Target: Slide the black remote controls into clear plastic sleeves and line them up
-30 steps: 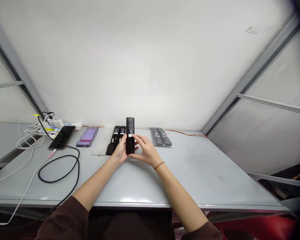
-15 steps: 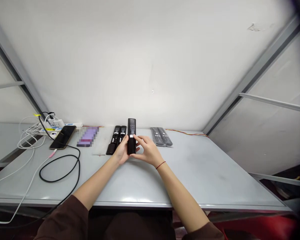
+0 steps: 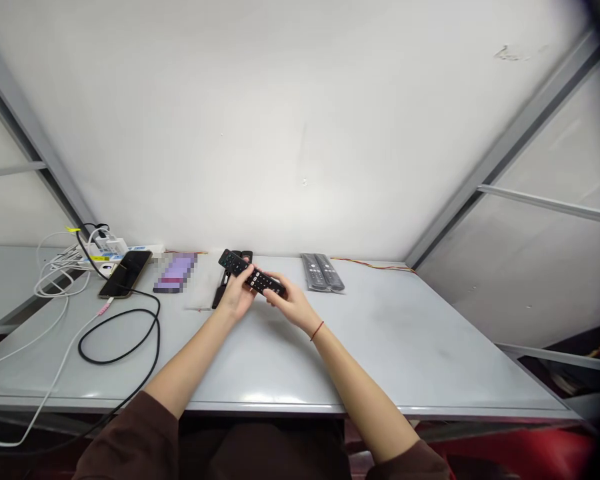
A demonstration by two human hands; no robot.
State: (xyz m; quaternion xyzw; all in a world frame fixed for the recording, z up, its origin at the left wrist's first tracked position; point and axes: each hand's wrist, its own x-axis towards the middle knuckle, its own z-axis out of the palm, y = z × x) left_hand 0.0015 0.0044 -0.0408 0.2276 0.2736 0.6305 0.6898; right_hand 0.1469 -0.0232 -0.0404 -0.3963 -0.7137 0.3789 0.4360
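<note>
Over the table (image 3: 390,333), left hand (image 3: 237,298) and right hand (image 3: 291,305) grip a black remote (image 3: 253,275) with their fingers, slanting far-left

Blurred purple item (image 3: 175,273), partly hidden black remote (image 3: 221,297)

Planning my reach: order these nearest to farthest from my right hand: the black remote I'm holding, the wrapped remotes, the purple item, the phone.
1. Black remote, held in the right hand.
2. Wrapped grey remotes, ahead to the right.
3. Blurred purple item, off to the left.
4. Smartphone, farther left.
</note>
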